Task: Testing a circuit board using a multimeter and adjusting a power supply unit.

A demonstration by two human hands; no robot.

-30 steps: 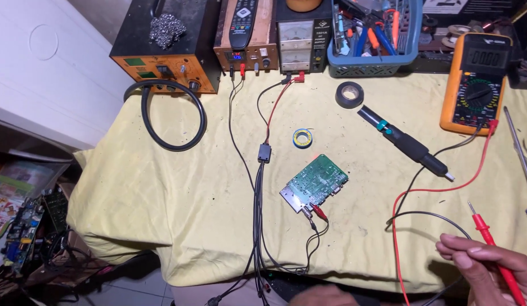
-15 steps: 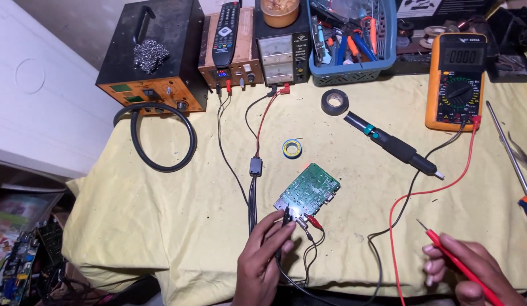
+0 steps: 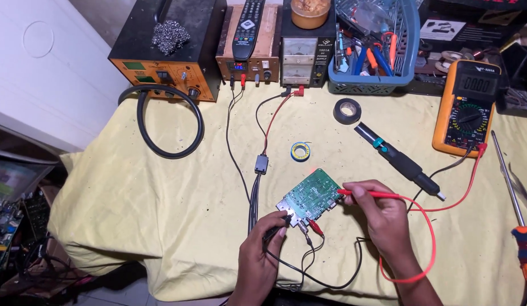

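Your right hand (image 3: pixel 382 218) pinches the red probe (image 3: pixel 368 194), lying level with its tip pointing left onto the green circuit board (image 3: pixel 310 195) at centre, while your left hand (image 3: pixel 260 249) grips the black probe (image 3: pixel 274 226) at the board's near-left corner.

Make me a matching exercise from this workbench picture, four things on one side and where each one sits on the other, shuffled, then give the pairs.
Things:
1. red probe
2. remote control
3. multimeter
4. black tape roll

Places:
A. on the yellow cloth below the blue basket
B. in the right hand, tip at the green circuit board
C. at the cloth's right side
D. on top of the wooden box

Pairs: 1-B, 2-D, 3-C, 4-A
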